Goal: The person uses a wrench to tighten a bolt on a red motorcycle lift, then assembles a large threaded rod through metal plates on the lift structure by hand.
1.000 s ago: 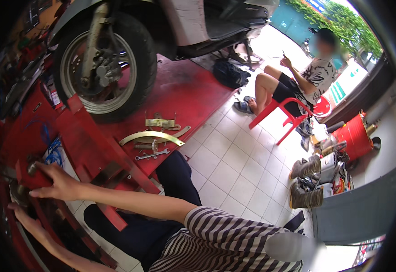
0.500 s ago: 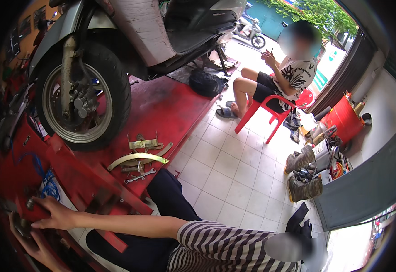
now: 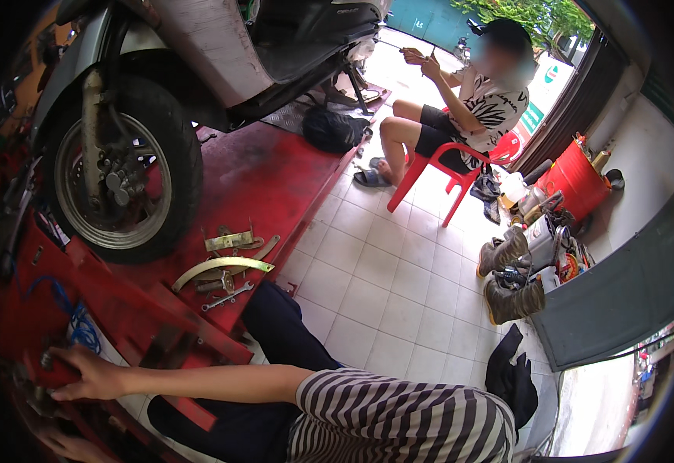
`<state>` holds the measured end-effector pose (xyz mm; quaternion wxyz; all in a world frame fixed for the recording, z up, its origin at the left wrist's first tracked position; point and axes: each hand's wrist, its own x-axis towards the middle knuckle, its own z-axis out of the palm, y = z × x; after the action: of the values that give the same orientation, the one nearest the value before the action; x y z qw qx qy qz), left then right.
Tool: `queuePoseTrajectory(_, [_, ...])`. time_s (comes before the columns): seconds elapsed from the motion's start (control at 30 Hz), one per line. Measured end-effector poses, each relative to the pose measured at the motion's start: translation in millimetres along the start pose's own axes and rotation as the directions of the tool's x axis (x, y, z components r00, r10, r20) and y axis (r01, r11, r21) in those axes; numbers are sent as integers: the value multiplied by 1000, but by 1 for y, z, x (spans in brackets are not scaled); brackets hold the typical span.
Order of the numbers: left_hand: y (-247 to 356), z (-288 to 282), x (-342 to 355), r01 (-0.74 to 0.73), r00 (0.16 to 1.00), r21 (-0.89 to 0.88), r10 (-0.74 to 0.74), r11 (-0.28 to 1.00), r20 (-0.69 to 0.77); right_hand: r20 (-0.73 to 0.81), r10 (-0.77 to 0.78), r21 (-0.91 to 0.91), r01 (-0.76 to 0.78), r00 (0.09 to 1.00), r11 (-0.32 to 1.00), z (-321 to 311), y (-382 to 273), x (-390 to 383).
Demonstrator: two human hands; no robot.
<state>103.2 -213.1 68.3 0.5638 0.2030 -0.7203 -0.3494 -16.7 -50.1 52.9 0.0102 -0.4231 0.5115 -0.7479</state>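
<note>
My right arm, in a black-and-white striped sleeve, stretches across to the far left. My right hand (image 3: 94, 373) has its forefinger at a small round metal knob (image 3: 47, 359) and its thumb against a dark metal part (image 3: 37, 393). The hand seems to grip this part, whose kind is blurred and dim. Below it, my left hand (image 3: 70, 445) shows only partly at the dark lower-left rim, its fingers smeared and mostly hidden. A red metal frame (image 3: 175, 309) lies just beyond my hands, with a blue cord (image 3: 84, 328) beside it.
A scooter with a front wheel (image 3: 121, 174) stands on a red platform (image 3: 252, 177). Metal brackets (image 3: 229, 241) and a wrench (image 3: 227, 297) lie at its edge. A person (image 3: 483, 100) sits on a red chair (image 3: 429, 174). Boots (image 3: 516, 299) and a red drum (image 3: 576, 181) stand right.
My left hand has dropped lower, toward the rim, and is dimmer. My right hand stays at the metal part. The view has shifted slightly; the seated person's hands are raised higher.
</note>
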Motion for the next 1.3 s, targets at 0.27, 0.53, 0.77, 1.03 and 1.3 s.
queuePoseTrajectory(0.27, [87,36,-28,-280,912,-110,300,954,280,-3,68,-26,-68,998,997,-9,4,-4])
queuePoseTrajectory(0.53, [43,11,-16,-70,948,-200,127,977,291,196,84,230,-129,977,964,-6,-19,7])
queuePoseTrajectory(0.77, [34,5,-22,-327,911,61,298,943,286,113,119,62,-126,986,990,4,0,-2])
queuePoseTrajectory(1.03, [108,22,-18,-394,820,-160,425,905,384,133,136,46,-143,982,989,-5,-4,0])
queuePoseTrajectory(1.3, [65,27,-23,-267,916,-164,303,950,265,43,93,-38,-91,995,995,3,18,-4])
